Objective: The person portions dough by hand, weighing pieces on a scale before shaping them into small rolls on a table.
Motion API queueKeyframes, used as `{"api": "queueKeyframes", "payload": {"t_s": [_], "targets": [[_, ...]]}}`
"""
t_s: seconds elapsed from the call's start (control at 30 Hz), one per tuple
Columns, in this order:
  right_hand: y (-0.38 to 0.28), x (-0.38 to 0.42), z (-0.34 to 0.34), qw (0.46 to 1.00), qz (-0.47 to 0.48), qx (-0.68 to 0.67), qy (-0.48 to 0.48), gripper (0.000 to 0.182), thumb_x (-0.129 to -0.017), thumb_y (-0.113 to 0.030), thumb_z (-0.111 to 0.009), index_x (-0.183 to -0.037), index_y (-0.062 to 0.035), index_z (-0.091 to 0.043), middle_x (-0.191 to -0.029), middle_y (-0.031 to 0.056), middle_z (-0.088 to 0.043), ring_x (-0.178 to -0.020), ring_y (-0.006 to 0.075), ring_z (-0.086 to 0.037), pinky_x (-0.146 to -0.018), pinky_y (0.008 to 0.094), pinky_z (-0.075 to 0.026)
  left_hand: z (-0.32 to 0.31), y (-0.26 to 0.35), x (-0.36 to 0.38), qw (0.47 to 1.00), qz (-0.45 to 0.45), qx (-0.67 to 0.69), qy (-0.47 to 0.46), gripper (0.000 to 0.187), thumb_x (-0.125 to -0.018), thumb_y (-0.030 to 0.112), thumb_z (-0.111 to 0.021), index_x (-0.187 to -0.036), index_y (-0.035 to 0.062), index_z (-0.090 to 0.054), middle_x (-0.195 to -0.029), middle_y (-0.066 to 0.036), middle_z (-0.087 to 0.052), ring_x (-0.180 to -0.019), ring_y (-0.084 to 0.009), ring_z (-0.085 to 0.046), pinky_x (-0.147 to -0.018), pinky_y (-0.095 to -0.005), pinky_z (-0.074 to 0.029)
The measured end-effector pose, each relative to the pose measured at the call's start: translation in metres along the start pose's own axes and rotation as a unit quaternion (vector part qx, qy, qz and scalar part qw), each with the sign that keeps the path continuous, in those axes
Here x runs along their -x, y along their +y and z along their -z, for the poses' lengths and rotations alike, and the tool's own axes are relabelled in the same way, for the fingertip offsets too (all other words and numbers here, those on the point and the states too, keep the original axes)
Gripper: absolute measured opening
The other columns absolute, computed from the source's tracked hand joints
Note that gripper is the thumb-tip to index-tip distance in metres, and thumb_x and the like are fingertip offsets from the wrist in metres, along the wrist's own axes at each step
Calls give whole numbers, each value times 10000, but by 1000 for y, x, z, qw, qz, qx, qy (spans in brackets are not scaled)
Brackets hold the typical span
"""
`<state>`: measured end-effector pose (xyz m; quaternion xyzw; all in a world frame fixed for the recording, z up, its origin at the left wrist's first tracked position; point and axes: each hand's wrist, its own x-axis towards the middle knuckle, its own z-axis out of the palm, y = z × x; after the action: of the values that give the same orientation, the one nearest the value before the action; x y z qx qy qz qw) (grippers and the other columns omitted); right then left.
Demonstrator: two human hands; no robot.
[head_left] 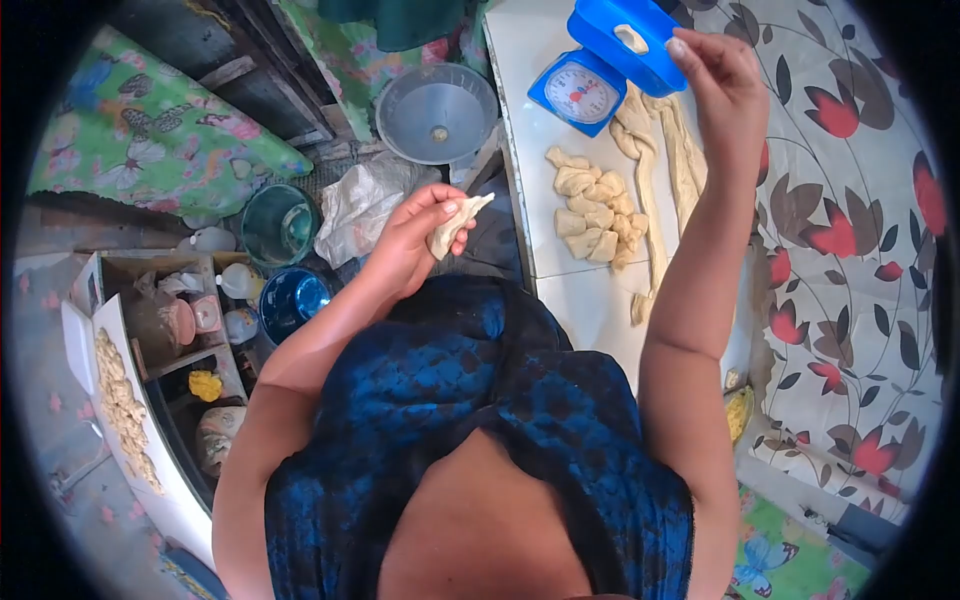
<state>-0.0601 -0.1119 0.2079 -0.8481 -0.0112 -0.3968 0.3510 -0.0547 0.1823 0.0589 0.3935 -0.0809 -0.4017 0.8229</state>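
My left hand (420,225) is closed around a piece of pale dough (460,225), whose pointed end sticks out past the fingers. At the upper right, my right hand (722,75) has its thumb and fingers at the rim of a blue scale pan (655,65), seemingly pinching it. A small lump of dough (631,39) lies in that pan. Below it is the blue kitchen scale (582,92) with a round white dial. On the white table, cut dough pieces (598,215) sit in a cluster beside long dough strips (642,190).
A grey basin (437,115) stands beyond the table's left edge. Green (280,225) and blue (298,303) buckets are at the left, near a wooden shelf (165,300) with jars. More dough pieces lie on a white surface (165,500). Flowered sheeting (840,250) borders the right.
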Motion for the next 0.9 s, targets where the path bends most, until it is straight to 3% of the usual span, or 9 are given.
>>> {"api": "queueKeyframes", "payload": {"t_s": [0.07,0.17,0.2,0.3,0.47,0.67,0.77,0.83,0.9], "targets": [[8,-18,1,996,-73,39,-38,168,-773,-73,-647,-932,-21,-632,-803,38,-623,-768,96,-588,-696,211,-461,5,-2,2,1000,22,6,-6,189,-880,180,-476,-980,20,-481,-820,-120,-547,-692,-151,-519,-605,-267,-440],[46,-37,-7,986,-81,117,-88,188,-784,-66,-613,-967,-25,-623,-846,38,-628,-797,104,-585,-716,217,-452,4,2,0,1000,21,16,-12,185,-876,169,-479,-980,16,-484,-821,-120,-547,-692,-151,-517,-608,-266,-440],[64,-42,-4,973,-82,146,-156,210,-783,-36,-572,-988,-30,-618,-844,32,-627,-801,104,-579,-716,240,-452,4,2,-1,1000,19,17,-12,185,-876,169,-479,-980,16,-484,-821,-120,-547,-692,-151,-517,-608,-266,-440],[73,-43,-14,974,-98,100,-180,221,-788,-15,-533,-991,-32,-618,-823,33,-630,-782,108,-579,-699,248,-454,5,2,1,1000,17,5,-11,179,-879,166,-473,-974,15,-491,-817,-121,-550,-689,-153,-521,-613,-264,-442],[51,-39,-11,982,-109,124,-86,226,-794,-14,-520,-999,-19,-615,-840,58,-626,-779,111,-577,-687,236,-450,6,-1,1,999,36,-2,-35,147,-875,135,-478,-955,14,-509,-816,-108,-559,-690,-146,-530,-627,-261,-447],[52,-38,-5,990,-84,70,-92,226,-837,-57,-502,-1032,-23,-612,-874,61,-621,-780,105,-569,-703,218,-441,1,-3,-3,997,20,-39,-68,95,-842,71,-517,-920,17,-524,-829,-96,-563,-698,-125,-526,-625,-253,-442],[36,-33,-6,989,-105,19,-104,184,-765,11,-548,-945,22,-583,-763,20,-582,-697,89,-531,-618,212,-431,-3,0,-9,994,-7,-62,-94,114,-828,45,-529,-938,18,-521,-833,-92,-564,-701,-120,-523,-622,-247,-433],[12,-17,-9,989,-100,-30,-106,242,-838,-92,-537,-1062,-27,-600,-956,70,-613,-837,116,-559,-747,240,-441,-14,7,-10,992,-23,-74,-101,141,-821,33,-534,-959,17,-513,-830,-89,-564,-700,-119,-522,-622,-244,-428],[-33,13,-19,966,-138,-148,-161,288,-725,-78,-688,-1006,-58,-624,-959,53,-593,-750,102,-567,-660,224,-454,-31,17,-11,997,-21,-37,-68,205,-804,11,-550,-999,13,-487,-825,-83,-565,-698,-111,-517,-627,-237,-418]]}}
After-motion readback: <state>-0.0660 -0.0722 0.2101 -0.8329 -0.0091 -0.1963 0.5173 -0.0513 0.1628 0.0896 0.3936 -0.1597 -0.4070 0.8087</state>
